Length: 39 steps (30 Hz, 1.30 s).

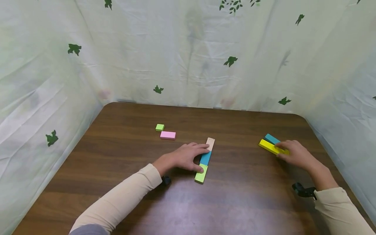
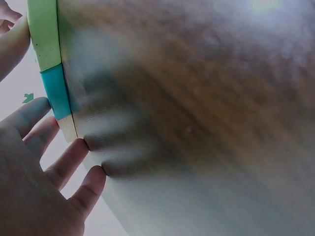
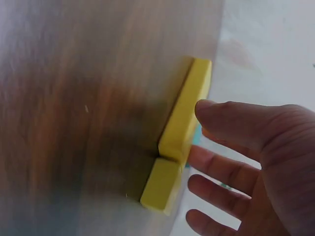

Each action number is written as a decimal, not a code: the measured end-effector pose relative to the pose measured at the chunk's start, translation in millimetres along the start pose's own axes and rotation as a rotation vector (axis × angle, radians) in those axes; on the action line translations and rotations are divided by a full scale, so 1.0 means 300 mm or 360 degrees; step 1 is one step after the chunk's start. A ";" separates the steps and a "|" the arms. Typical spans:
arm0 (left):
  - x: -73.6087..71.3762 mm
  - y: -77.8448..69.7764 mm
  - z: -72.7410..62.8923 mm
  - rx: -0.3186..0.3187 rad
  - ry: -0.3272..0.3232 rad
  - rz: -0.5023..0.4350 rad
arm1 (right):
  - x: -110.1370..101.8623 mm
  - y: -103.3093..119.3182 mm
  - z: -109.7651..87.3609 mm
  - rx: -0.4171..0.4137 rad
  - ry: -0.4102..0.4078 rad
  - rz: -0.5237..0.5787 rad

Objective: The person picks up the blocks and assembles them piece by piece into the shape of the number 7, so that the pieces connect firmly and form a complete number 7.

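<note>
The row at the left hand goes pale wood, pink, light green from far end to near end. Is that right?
Not quite: the middle block is blue, not pink, as the head view shows. The pale wood block at the far end and light green block at the near end are right.

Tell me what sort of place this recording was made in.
Probably an improvised indoor booth for tabletop work: pale sheeting with green leaf-like shapes surrounds the visible back and sides of a brown wood-grain table, where small coloured blocks lie.
</note>
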State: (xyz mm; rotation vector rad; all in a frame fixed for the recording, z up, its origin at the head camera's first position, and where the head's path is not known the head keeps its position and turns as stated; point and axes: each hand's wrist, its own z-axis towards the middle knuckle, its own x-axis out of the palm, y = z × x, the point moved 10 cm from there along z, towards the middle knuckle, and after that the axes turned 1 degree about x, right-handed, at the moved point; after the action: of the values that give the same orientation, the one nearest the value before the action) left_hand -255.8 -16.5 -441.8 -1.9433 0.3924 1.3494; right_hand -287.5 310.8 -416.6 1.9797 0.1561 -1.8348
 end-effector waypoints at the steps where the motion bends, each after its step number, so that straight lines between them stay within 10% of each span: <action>1: 0.001 0.002 0.000 -0.0004 0.0004 0.0004 | 0.006 0.007 0.005 -0.0005 0.0002 -0.0030; 39: 0.004 0.005 -0.002 0.0013 0.0009 0.0014 | 0.074 0.214 0.104 -0.0195 0.0066 -0.0034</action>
State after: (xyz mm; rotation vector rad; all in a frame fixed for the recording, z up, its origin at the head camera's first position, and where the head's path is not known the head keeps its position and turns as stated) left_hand -255.9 -17.8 -443.4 -1.9413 0.4085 1.3463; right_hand -290.1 236.5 -423.8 1.9389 0.2959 -1.7542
